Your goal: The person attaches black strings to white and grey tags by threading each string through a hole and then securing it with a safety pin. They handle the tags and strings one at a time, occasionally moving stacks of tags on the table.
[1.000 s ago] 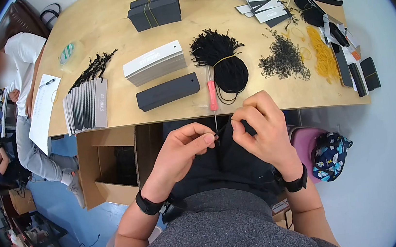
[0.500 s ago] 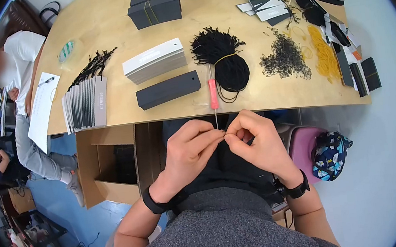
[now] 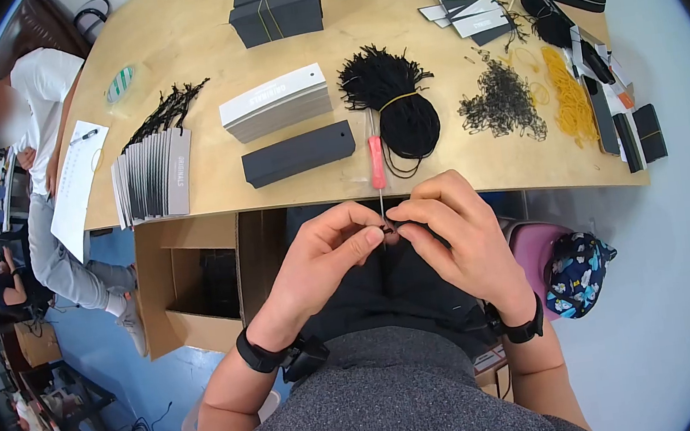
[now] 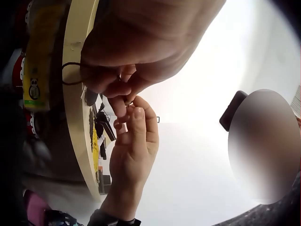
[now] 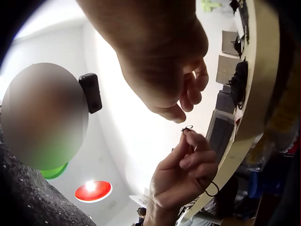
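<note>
Just past the table's front edge, my left hand (image 3: pixel 328 251) pinches a thin black cord (image 5: pixel 187 129) between thumb and forefinger. A small loop of it stands up from the fingertips in the right wrist view, and a longer loop hangs below the hand. My right hand (image 3: pixel 458 232) has its bent fingers close against the left fingertips. In the left wrist view the fingertips of both hands overlap; I cannot tell whether the right fingers hold the cord. A screwdriver with a pink handle (image 3: pixel 376 161) lies behind the hands, its shaft pointing toward me.
On the table (image 3: pixel 148 55) lie a black cord bundle (image 3: pixel 406 119), small black pins (image 3: pixel 502 104), yellow rubber bands (image 3: pixel 567 96), white tags (image 3: pixel 274 103), dark tags (image 3: pixel 300 154) and corded tags (image 3: pixel 154 182). Below stands a cardboard box (image 3: pixel 205 329). A seated person (image 3: pixel 45 88) is at left.
A second ago the right hand was raised apart from the left. Half a second ago the fingertips met; now the right fingers are slightly more spread beside the left fingertips.
</note>
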`<action>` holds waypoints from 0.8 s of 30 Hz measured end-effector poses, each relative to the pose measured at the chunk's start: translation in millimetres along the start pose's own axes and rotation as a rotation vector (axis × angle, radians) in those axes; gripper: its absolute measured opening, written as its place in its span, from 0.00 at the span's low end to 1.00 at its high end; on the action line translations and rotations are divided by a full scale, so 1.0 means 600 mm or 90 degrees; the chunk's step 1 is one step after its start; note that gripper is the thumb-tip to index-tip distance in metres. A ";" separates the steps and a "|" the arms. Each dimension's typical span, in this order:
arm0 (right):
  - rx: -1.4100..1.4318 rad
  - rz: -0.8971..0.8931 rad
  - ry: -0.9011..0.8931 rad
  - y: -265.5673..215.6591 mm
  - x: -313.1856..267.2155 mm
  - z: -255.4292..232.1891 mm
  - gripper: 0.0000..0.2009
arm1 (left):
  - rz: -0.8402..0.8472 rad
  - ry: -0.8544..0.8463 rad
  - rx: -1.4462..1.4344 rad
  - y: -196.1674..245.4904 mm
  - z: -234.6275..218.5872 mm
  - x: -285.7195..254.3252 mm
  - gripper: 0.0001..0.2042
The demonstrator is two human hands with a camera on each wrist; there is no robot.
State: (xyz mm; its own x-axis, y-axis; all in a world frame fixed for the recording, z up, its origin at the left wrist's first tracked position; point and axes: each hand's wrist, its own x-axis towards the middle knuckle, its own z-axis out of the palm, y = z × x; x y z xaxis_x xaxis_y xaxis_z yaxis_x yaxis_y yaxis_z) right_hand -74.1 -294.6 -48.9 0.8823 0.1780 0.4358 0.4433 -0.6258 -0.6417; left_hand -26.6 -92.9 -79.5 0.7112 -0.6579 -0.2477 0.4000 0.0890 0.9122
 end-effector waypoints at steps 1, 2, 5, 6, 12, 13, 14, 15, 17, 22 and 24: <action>0.000 0.000 0.000 0.001 0.002 0.001 0.11 | 0.051 0.025 -0.016 -0.006 0.006 0.003 0.06; -0.002 -0.015 -0.001 0.003 0.003 0.003 0.11 | 0.103 0.050 -0.033 -0.009 0.009 0.004 0.06; -0.004 -0.030 -0.009 0.007 0.003 0.006 0.11 | 0.036 0.017 -0.056 0.002 -0.003 -0.002 0.06; -0.005 -0.030 -0.017 0.007 0.002 0.006 0.11 | 0.036 0.018 -0.056 0.004 -0.006 -0.003 0.06; -0.053 -0.078 -0.006 0.002 0.008 0.003 0.11 | 0.023 0.047 -0.024 0.004 -0.003 -0.007 0.08; -0.053 -0.077 -0.005 0.004 0.009 0.004 0.11 | 0.011 0.037 -0.006 0.004 -0.007 -0.008 0.08; -0.059 -0.102 -0.012 0.007 0.011 0.005 0.11 | -0.001 0.027 0.012 0.004 -0.009 -0.008 0.08; -0.064 -0.126 -0.018 0.008 0.012 0.005 0.12 | -0.001 0.027 0.012 0.006 -0.008 -0.009 0.08; -0.075 -0.132 -0.032 0.011 0.011 0.003 0.12 | -0.008 0.029 -0.034 0.011 -0.002 -0.010 0.08; -0.103 -0.129 -0.023 0.006 0.005 0.005 0.12 | 0.007 0.029 -0.065 0.003 -0.008 -0.011 0.07; -0.097 -0.117 0.005 0.003 0.002 0.003 0.12 | 0.000 0.029 -0.067 0.001 -0.008 -0.011 0.07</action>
State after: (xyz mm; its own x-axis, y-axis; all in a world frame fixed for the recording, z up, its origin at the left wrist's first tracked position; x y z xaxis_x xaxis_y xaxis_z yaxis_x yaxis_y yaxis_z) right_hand -72.0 -294.3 -50.6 0.7876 0.2946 0.5413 0.5667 -0.6913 -0.4483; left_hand -28.2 -84.7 -78.8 0.7353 -0.6240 -0.2645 0.4569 0.1682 0.8735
